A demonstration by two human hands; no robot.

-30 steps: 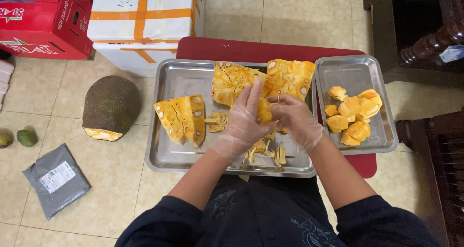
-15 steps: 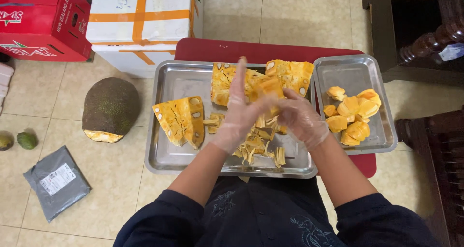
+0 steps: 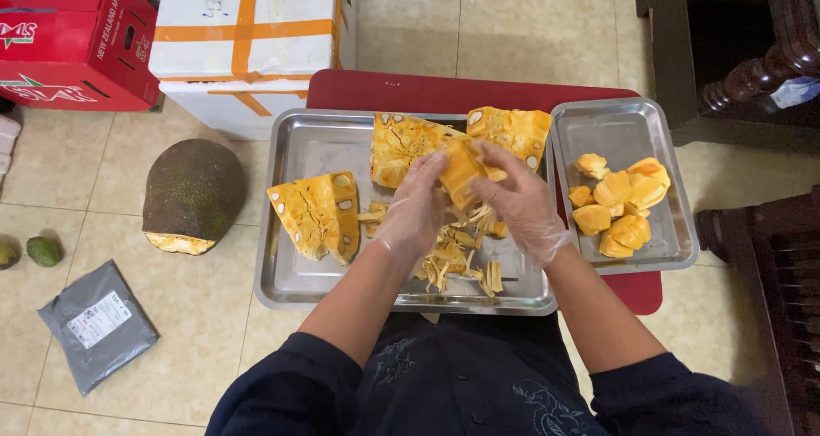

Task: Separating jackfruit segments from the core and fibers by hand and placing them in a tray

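- Orange-yellow flesh is shown by the jackfruit pod [image 3: 461, 173] (white seed spots on the cut chunks [image 3: 318, 216]).
- The trays [image 3: 295, 292] are silver.
- The whole jackfruit [image 3: 192, 188] is dull green-brown.

Both gloved hands, left hand [image 3: 416, 207] and right hand [image 3: 518, 198], grip one orange jackfruit pod [image 3: 459, 173] above the large steel tray [image 3: 290, 274], which carries yellow jackfruit wedges [image 3: 318, 214] and pale fibre strips [image 3: 453, 261].

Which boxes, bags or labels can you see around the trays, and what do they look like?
Red carton: floor, far left corner; rectangular, white print.
White foam box: floor beside the red carton, behind the large tray; orange tape bands.
Grey mailer bag: floor, near left; flat, with a white label.
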